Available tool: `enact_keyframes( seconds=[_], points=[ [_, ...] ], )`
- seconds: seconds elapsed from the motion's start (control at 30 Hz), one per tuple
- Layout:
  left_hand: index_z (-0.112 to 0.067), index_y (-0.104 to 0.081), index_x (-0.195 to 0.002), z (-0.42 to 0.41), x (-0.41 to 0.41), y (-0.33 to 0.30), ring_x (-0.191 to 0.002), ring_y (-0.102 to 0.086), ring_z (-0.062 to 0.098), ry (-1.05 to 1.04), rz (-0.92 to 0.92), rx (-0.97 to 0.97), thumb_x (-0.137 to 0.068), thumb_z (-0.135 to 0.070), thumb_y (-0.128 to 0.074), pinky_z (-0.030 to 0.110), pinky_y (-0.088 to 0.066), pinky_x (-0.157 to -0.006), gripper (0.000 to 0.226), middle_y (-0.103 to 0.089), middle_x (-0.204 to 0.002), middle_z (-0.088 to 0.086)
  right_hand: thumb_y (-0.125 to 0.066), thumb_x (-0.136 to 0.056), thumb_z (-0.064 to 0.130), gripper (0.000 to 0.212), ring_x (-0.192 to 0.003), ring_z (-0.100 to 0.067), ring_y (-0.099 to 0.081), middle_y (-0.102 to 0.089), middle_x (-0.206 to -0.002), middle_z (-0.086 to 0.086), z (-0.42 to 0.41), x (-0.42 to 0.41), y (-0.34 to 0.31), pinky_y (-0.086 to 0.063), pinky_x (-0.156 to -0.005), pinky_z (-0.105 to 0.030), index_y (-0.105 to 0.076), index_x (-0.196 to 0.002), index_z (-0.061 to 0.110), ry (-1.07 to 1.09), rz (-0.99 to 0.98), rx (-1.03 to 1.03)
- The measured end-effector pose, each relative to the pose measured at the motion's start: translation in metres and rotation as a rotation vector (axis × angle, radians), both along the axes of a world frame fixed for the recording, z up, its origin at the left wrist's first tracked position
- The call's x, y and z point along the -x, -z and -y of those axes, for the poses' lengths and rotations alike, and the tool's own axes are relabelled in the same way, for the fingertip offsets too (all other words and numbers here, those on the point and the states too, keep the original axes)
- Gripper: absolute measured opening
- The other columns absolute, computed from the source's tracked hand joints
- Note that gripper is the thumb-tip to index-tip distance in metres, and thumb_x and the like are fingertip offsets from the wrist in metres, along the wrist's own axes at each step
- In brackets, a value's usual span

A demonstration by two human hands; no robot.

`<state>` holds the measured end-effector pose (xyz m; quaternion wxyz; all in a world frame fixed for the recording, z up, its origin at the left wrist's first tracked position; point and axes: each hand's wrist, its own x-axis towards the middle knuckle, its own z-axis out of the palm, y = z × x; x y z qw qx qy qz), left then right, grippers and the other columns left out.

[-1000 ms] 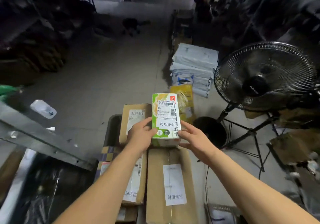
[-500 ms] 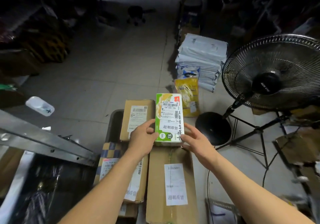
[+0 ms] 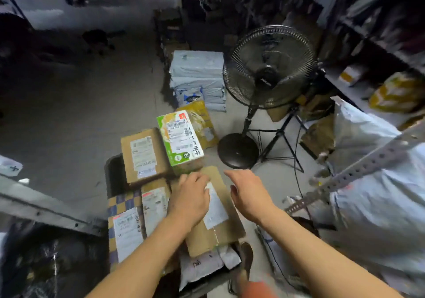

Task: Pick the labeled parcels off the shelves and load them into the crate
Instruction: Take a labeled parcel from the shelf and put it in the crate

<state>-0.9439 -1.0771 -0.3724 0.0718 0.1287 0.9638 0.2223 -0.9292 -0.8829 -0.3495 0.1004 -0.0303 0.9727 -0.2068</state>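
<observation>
A green and white labeled box (image 3: 180, 140) lies on top of the parcels in the dark crate (image 3: 113, 173), beside a brown carton (image 3: 143, 157) with a white label. My left hand (image 3: 192, 200) hovers just below the green box, over a long brown carton (image 3: 216, 215), fingers curled, holding nothing. My right hand (image 3: 249, 196) is to its right, fingers loosely apart and empty. More labeled parcels (image 3: 125, 228) fill the crate's near left part.
A black standing fan (image 3: 268, 67) with a round base (image 3: 238, 150) is at the right. A stack of grey mailers (image 3: 199, 79) and a yellow bag (image 3: 202, 123) lie beyond the crate. Perforated metal shelf rails (image 3: 368, 163) and a large grey sack (image 3: 377, 182) are at the right; a shelf edge (image 3: 41, 203) is at the left.
Both hands held the green box above the crate; now it rests on the parcels and both hands have let go and drawn back. The view has swung to the right.
</observation>
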Motion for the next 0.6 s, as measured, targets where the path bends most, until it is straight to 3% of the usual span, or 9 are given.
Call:
enact_keyframes(
  seconds=[0.17, 0.23, 0.3, 0.37, 0.5, 0.6],
  points=[
    [-0.017, -0.079, -0.108, -0.069, -0.055, 0.006, -0.086, -0.068, 0.038, 0.401, -0.026, 0.118, -0.084, -0.033, -0.044, 0.046, -0.063, -0.072, 0.045, -0.072, -0.096, 0.006, -0.058, -0.093, 0.015, 0.044, -0.111, -0.037, -0.061, -0.067, -0.121, -0.010, -0.059, -0.114, 0.005, -0.051, -0.093, -0.048, -0.062, -0.137, 0.016, 0.170, -0.033, -0.172],
    [-0.019, -0.079, -0.107, -0.104, -0.084, 0.007, -0.081, -0.069, 0.036, 0.531, -0.071, 0.129, -0.084, -0.031, -0.054, 0.044, -0.063, -0.063, 0.037, -0.073, -0.096, 0.004, -0.059, -0.091, 0.018, 0.038, -0.106, -0.037, -0.061, -0.067, -0.114, -0.008, -0.086, -0.168, 0.007, -0.052, -0.087, -0.047, -0.065, -0.129, 0.018, 0.276, -0.023, -0.212],
    [-0.021, -0.077, -0.109, -0.142, -0.120, 0.007, -0.086, -0.068, 0.034, 0.667, -0.092, 0.110, -0.081, -0.028, -0.069, 0.043, -0.062, -0.065, 0.030, -0.073, -0.100, 0.001, -0.057, -0.088, 0.020, 0.032, -0.104, -0.035, -0.060, -0.065, -0.111, -0.005, -0.110, -0.225, 0.008, -0.051, -0.084, -0.047, -0.064, -0.119, 0.022, 0.417, 0.022, -0.212],
    [-0.021, -0.076, -0.110, -0.181, -0.162, 0.007, -0.088, -0.066, 0.033, 0.811, -0.096, 0.113, -0.082, -0.028, -0.069, 0.042, -0.060, -0.069, 0.030, -0.073, -0.103, 0.000, -0.055, -0.087, 0.020, 0.030, -0.105, -0.033, -0.061, -0.066, -0.110, -0.005, -0.131, -0.287, 0.004, -0.052, -0.086, -0.046, -0.064, -0.116, 0.022, 0.572, 0.065, -0.203],
    [-0.021, -0.077, -0.110, -0.263, -0.268, 0.008, -0.083, -0.068, 0.033, 1.064, -0.090, 0.091, -0.079, -0.024, -0.074, 0.040, -0.061, -0.069, 0.031, -0.074, -0.100, 0.001, -0.053, -0.094, 0.017, 0.033, -0.112, -0.035, -0.061, -0.066, -0.119, -0.007, -0.164, -0.429, 0.002, -0.053, -0.091, -0.046, -0.065, -0.125, 0.017, 0.872, 0.099, -0.200],
    [-0.020, -0.076, -0.120, -0.313, -0.363, 0.004, -0.094, -0.069, 0.032, 1.227, -0.062, 0.076, -0.081, -0.022, -0.081, 0.042, -0.061, -0.083, 0.039, -0.075, -0.110, 0.001, -0.056, -0.093, 0.015, 0.045, -0.120, -0.036, -0.060, -0.067, -0.130, -0.008, -0.179, -0.545, 0.007, -0.050, -0.099, -0.048, -0.065, -0.137, 0.017, 1.116, 0.064, -0.141]
  ],
)
